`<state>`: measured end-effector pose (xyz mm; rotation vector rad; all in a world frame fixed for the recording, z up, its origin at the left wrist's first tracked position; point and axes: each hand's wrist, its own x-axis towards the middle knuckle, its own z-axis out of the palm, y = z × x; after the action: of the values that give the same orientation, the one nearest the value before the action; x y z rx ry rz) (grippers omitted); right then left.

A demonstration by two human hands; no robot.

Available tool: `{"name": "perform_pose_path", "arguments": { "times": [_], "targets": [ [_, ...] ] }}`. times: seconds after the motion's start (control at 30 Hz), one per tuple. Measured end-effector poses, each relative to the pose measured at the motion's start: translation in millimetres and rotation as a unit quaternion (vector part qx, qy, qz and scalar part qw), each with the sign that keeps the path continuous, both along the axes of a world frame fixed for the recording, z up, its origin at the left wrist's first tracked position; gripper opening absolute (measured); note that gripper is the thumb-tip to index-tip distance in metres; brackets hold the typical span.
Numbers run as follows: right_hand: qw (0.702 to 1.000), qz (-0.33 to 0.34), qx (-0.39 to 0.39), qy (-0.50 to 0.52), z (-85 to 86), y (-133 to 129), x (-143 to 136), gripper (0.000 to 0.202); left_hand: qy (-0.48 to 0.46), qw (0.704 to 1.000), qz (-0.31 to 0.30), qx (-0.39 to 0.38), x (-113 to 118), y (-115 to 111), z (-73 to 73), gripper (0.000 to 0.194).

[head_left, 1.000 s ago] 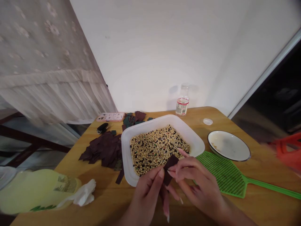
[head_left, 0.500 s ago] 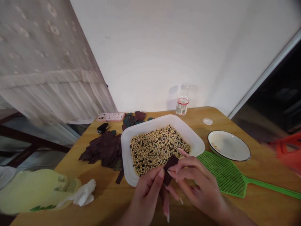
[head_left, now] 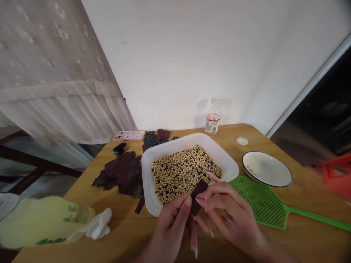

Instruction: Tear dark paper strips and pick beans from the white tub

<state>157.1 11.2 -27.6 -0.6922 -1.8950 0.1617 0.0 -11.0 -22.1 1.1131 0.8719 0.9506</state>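
A small dark brown piece [head_left: 199, 187] is pinched between both hands at the near edge of the white tub. My left hand [head_left: 174, 219] grips its left side with thumb and forefinger. From the right, my right hand [head_left: 230, 212] closes thumb and fingertips on the same piece. Small beige, black and coloured beads [head_left: 181, 171] cover the bottom of the white tub [head_left: 147, 182]. Left of the tub lies a heap of dark brown pieces [head_left: 123, 171]. Green and brown scraps [head_left: 152, 139] lie behind it.
A green fly swatter [head_left: 260, 201] and a white dish [head_left: 268, 170] are at the right. Further back stand a clear bottle [head_left: 212, 122] and a white cap [head_left: 242, 141]. Leftward are a pink phone [head_left: 129, 136], a black key fob [head_left: 119, 149], a yellowish bottle [head_left: 41, 221] and crumpled tissue [head_left: 98, 224].
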Motion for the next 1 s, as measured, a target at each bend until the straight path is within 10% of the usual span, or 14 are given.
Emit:
{"name": "perform_pose_path", "arguments": {
  "times": [1.0],
  "targets": [
    [1.0, -0.002, 0.0, 0.008, 1.4, 1.1, -2.3, 0.02, -0.002, 1.0, -0.001, -0.002, 2.4, -1.1, 2.3, 0.04]
  ]
}}
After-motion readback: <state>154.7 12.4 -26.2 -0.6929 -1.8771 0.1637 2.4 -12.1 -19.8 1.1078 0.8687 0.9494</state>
